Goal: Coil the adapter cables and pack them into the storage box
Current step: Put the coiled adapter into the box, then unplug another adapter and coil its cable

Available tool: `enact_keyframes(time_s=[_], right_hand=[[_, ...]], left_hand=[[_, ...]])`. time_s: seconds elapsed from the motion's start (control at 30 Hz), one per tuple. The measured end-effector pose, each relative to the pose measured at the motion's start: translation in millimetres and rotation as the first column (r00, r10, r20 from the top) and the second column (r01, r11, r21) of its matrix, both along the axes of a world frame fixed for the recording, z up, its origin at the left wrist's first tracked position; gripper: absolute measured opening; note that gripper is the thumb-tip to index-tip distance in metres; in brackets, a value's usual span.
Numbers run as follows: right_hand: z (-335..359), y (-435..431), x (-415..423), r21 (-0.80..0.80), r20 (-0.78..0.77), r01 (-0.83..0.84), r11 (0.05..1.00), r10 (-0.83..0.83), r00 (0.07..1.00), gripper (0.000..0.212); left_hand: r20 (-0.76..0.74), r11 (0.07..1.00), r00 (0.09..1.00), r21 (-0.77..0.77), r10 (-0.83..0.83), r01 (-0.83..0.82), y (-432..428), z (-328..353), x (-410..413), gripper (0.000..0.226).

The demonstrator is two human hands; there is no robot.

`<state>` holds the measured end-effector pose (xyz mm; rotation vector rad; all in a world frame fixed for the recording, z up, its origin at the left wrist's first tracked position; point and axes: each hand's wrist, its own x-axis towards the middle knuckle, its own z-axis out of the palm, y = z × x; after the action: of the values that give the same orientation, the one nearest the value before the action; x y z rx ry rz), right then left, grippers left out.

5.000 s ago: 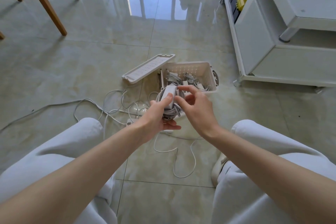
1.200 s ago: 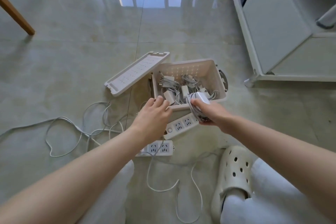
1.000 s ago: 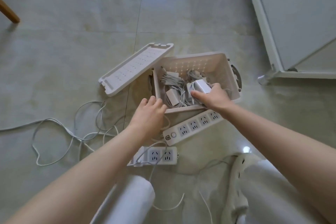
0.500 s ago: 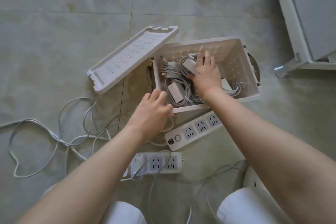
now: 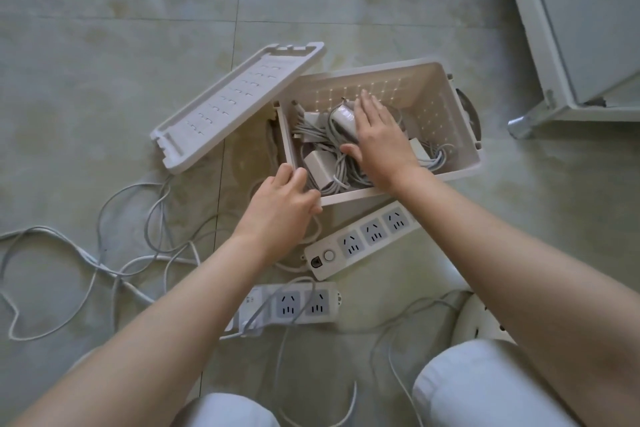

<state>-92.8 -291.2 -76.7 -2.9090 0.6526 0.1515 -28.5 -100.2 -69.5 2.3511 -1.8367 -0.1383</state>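
The white storage box [image 5: 446, 94] stands open on the floor with several coiled adapters and cables inside. My right hand [image 5: 379, 142] reaches into it, fingers straight, pressing flat on a white adapter [image 5: 343, 118] with its coiled cable. Another white adapter [image 5: 320, 168] lies at the box's near left. My left hand [image 5: 282, 206] grips the box's near left corner. The box lid [image 5: 235, 104] lies loose to the left, leaning against the box.
Two white power strips [image 5: 363, 241] [image 5: 304, 305] lie on the tiles just in front of the box. Loose white cables [image 5: 104, 263] sprawl to the left and between my knees. A white cabinet [image 5: 571, 28] stands at the right.
My right hand carried the coiled adapter from in front of the box down into it and now lies flat on it. My left hand moved up to the box's corner.
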Motion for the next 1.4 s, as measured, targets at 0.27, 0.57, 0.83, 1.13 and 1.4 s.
enact_keyframes(time_s=[0.27, 0.57, 0.83, 1.13, 1.4], right_hand=[[27.2, 117.5, -46.9, 0.377, 0.446, -0.317, 0.87, 0.129, 0.886, 0.026], [43.0, 200.8, -29.3, 0.518, -0.233, -0.136, 0.844, 0.292, 0.927, 0.045], [35.7, 216.8, -1.3, 0.515, -0.671, 0.214, 0.83, 0.236, 0.703, 0.041], [30.4, 205.4, 18.1, 0.427, -0.778, 0.372, 0.824, 0.126, 0.616, 0.035], [14.4, 207.7, 2.4, 0.359, -0.727, 0.392, 0.847, -0.011, 0.687, 0.036]], left_hand=[[-0.285, 0.971, 0.944, -0.116, 0.169, -0.209, 70.4, 8.5, -1.0, 0.023], [-0.187, 0.993, 0.981, 0.111, 0.049, -0.028, 154.1, -1.1, -2.1, 0.018], [-0.157, 0.979, 0.984, 0.169, -0.086, 0.113, 175.9, -3.3, 4.7, 0.028], [-0.294, 0.914, 0.935, 0.399, 0.2, -0.07, 147.5, -6.9, -11.1, 0.034], [-0.367, 0.837, 0.893, 0.547, 0.258, -0.017, 143.2, -16.6, -23.0, 0.047]])
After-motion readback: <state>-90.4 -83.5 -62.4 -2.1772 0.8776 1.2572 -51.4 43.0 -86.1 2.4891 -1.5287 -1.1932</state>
